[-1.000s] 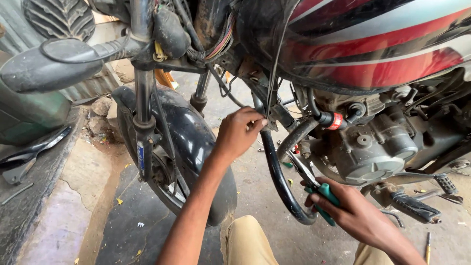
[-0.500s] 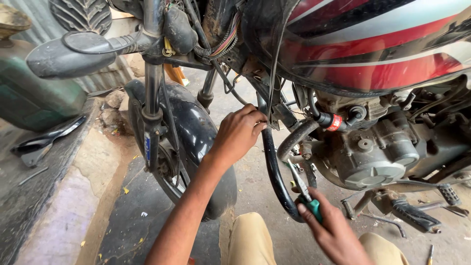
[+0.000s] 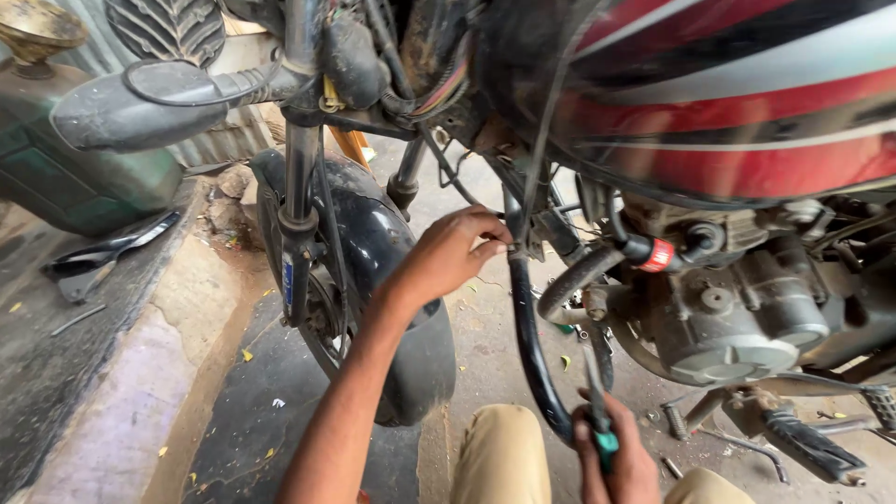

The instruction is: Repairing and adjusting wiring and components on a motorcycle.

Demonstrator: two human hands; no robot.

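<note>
Overhead, left hand [image 3: 455, 250] pinching a thin cable [image 3: 535, 168] beside the black frame tube [image 3: 525, 336] of a motorcycle, right hand [image 3: 616, 462] closed around green-handled pliers [image 3: 597, 401] low by the tube, black front mudguard [image 3: 383, 252] left, engine [image 3: 728, 317] right.

We see glossy painted metal on the red and black fuel tank [image 3: 747, 103], and dull, grimy cast metal on the engine [image 3: 737, 327]. Beside our left hand [image 3: 453, 252], the front mudguard [image 3: 373, 243] looks like smooth black plastic. In our right hand [image 3: 616, 462], the pliers [image 3: 597, 411] show bare metal jaws and green rubbery grips. The concrete floor [image 3: 121, 401] is rough and matt.
</note>
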